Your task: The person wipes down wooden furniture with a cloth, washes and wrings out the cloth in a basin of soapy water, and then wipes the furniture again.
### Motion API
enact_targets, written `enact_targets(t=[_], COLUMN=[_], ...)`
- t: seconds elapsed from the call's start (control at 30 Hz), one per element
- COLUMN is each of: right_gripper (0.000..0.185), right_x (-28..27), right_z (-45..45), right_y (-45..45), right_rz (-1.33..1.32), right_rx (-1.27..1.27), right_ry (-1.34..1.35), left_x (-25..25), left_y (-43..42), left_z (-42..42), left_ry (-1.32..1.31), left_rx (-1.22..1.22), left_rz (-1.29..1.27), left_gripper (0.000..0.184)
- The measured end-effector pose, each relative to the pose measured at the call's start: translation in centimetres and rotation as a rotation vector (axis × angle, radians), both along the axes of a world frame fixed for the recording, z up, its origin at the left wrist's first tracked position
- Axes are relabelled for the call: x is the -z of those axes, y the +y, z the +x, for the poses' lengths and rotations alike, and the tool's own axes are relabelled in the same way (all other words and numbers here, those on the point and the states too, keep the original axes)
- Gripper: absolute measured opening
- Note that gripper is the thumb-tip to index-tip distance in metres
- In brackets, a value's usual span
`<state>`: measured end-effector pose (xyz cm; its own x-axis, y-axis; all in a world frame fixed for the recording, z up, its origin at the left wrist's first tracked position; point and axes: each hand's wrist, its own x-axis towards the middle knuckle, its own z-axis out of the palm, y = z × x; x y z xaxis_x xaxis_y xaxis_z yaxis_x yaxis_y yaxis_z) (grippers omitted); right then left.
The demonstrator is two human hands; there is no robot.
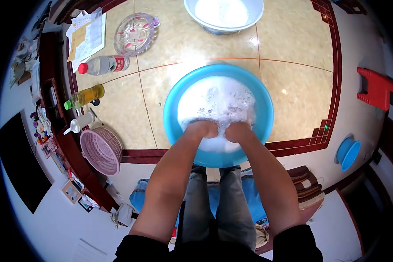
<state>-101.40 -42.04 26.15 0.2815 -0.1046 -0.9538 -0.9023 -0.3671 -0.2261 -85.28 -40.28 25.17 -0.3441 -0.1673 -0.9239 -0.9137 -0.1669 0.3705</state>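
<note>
1. Step in hand: the left hand [206, 128] and the right hand [237, 131] are sunk in the suds [220, 92], side by side and apart at the wrists; handling below the foam is judged to be in hand.
2. Fingers: hidden by foam on both hands; whether they are spread, narrowed or closed on anything cannot be told.
3. Next move: guidance by touch is judged to be called for, as nothing beneath the foam can be seen.
4. Tub [266, 109]: round, blue, broad-rimmed; stood on the tiled floor [122, 100], just in front of the legs [238, 205].
5. Suds: white and dense; dotted with larger bubbles beyond the hands, smoother toward the near rim.
6. Nearby: a paler basin [194, 17], also foam-filled, is placed beyond the tub; a pink basket [113, 139] is placed well to the left.
</note>
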Motion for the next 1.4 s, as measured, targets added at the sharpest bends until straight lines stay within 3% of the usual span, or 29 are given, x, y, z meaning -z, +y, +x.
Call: enact_targets(t=[0.37, 0.63, 1.4], right_gripper=[0.049, 0.049, 0.052], right_x=[0.1, 0.0, 0.1], right_z=[0.0, -0.3, -1.7], right_y=[-0.2, 0.0, 1.4], right_rz=[0.055, 0.08, -0.076], right_rx=[0.037, 0.122, 0.125], right_ry=[0.017, 0.011, -0.146], left_x=[2.4, -1.2, -1.0], left_y=[1.2, -0.8, -0.7], left_z=[-0.2, -0.2, 0.2], left_ry=[0.008, -0.024, -0.013], left_rx=[-0.035, -0.075, -0.09], left_rz=[0.102, 0.098, 0.132], left_gripper=[0.052, 0.051, 0.048])
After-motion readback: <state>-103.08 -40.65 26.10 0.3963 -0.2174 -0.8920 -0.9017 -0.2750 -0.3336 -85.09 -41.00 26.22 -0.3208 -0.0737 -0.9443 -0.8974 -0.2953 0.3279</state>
